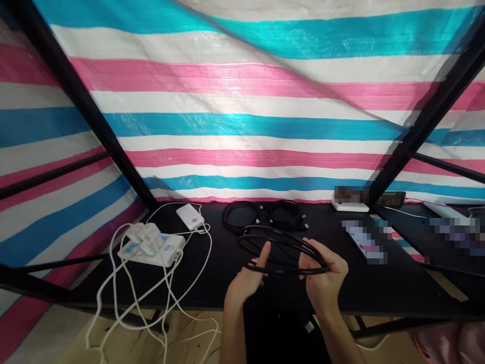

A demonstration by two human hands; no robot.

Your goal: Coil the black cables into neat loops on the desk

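A loosely coiled black cable [288, 271] hangs in the air between my hands, above the front of the black table [379, 283]. My right hand [326, 270] is closed round the gathered strands at the coil's right side. On the left, the coil passes through my left hand [246, 280], whose thumb points up inside the loop while the fingers curl below, partly hidden. A silver-tipped cable plug [309, 326] dangles beneath my right hand. Behind the held coil, two more coiled black cables [240, 216] lie side by side on the table, their plugs showing.
At the left sits a white power strip [162, 255] with white chargers and tangled white cords [113, 283] drooping over the front edge. Nearby lies a white power bank [189, 217]. Phones [364, 242] and a white box [350, 205] are at the right. Black frame posts [91, 111] flank a striped sheet [242, 121].
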